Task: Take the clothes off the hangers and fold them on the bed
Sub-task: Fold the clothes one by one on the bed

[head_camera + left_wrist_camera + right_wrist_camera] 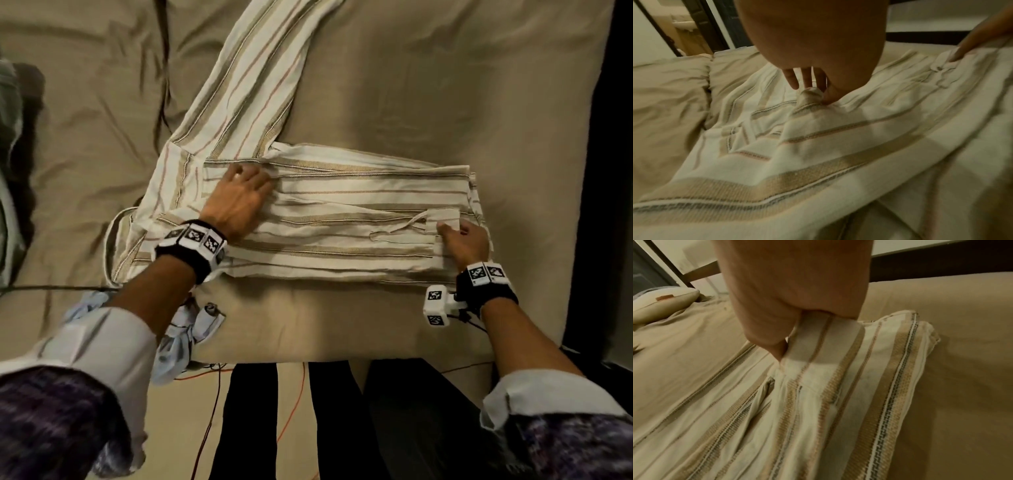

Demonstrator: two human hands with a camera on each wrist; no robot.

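A cream garment with tan stripes lies on the beige bed. One long part of it is folded flat across to the right, and another runs away toward the far side. My left hand lies on the left part of the fold; in the left wrist view it pinches a small ridge of the cloth between thumb and fingers. My right hand is at the right end beside a drawstring. In the right wrist view it pinches the striped edge.
A light blue cloth lies bunched at the bed's near edge under my left forearm. Thin cables run over the floor below. A dark bed frame borders the right side. A pillow lies at the far left.
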